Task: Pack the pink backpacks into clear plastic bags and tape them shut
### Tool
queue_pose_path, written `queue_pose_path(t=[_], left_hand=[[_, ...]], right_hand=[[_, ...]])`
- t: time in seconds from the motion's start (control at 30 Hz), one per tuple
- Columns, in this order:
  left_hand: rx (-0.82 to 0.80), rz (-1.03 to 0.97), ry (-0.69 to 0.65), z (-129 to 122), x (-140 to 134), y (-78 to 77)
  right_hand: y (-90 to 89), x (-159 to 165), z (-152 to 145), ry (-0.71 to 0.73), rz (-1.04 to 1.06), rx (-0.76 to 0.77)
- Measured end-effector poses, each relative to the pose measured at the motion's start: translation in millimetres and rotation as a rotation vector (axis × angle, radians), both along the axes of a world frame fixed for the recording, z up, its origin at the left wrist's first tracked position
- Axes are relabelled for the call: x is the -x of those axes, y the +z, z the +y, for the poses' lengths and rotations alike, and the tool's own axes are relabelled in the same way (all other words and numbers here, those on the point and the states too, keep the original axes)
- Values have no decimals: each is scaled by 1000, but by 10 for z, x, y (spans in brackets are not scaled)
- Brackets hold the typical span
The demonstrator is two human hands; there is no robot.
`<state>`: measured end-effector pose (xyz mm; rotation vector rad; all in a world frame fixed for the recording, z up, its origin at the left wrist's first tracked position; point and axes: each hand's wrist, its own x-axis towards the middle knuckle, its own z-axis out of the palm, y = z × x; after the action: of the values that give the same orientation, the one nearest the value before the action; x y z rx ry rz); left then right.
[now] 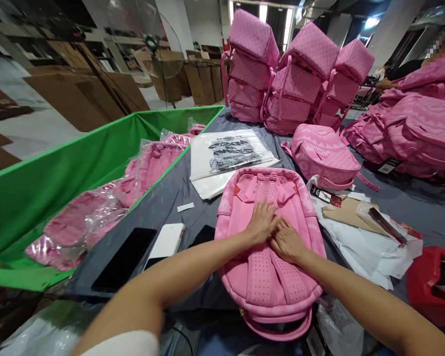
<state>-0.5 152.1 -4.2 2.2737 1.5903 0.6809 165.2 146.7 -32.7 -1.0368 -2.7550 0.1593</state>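
A pink backpack (234, 269) lies in front of me, its back panel up and its top handle towards me. Two perforated shoulder straps (260, 279) run along its middle. My left hand (261, 222) rests on the upper part of the straps, fingers stretched out and slightly blurred. Touching it, my right hand (286, 241) has its fingers curled together at the right strap, seemingly gripping it; the fingertips are partly hidden. Just beyond the backpack lies a stack of white printed plastic bags (230, 155).
At left, a green fabric bin (96, 148) holds several bagged pink backpacks. Stacked pink bags (292, 84) stand at the back, with more backpacks (422, 128) at right. A phone (124, 259), a white power bank (166, 240), paper scraps (356, 237) and a red tape dispenser (426, 282) flank the work.
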Motion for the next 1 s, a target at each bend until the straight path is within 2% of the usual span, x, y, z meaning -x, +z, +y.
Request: queue_pose_path(t=[0.1, 0.13, 0.2, 0.27, 0.33, 0.4, 0.43, 0.5, 0.57, 0.6, 0.7, 0.8, 0.87, 1.0], left_hand=[[14, -26, -378, -546, 28, 51], [-6, -16, -479, -653, 33, 31], [-66, 15, -592, -741, 30, -72], [-127, 39, -574, -717, 11, -228], [-155, 69, -481, -664, -15, -369], [-150, 95, -391, -630, -36, -441], [-142, 103, -370, -624, -43, -449], [-144, 117, -388, -627, -50, -430], [-167, 129, -419, -637, -49, -404], [-181, 133, -421, -641, -47, -397], [-206, 120, -396, -648, -37, -407], [-191, 81, -394, -655, -24, -415], [-177, 54, -402, -658, -19, -399], [-184, 16, -405, -645, -19, -353]], right_hand=[[-163, -40, 69, -9, 97, 70], [-201, -48, 85, -30, 145, 96], [-236, -52, 114, -120, 293, 143], [-203, -50, 142, -268, 512, 192], [-109, -53, 177, -396, 749, 220], [29, -44, 245, -426, 900, 165], [109, -20, 303, -390, 917, 112], [278, 101, 483, -229, 822, 39], [440, 347, 746, -45, 622, 55], [510, 510, 898, -4, 512, 70], [632, 1046, 1360, -101, 284, 34], [597, 1438, 1700, -228, 210, -4], [512, 1558, 1824, -275, 191, -7], [340, 1586, 1900, -322, 192, 11]])
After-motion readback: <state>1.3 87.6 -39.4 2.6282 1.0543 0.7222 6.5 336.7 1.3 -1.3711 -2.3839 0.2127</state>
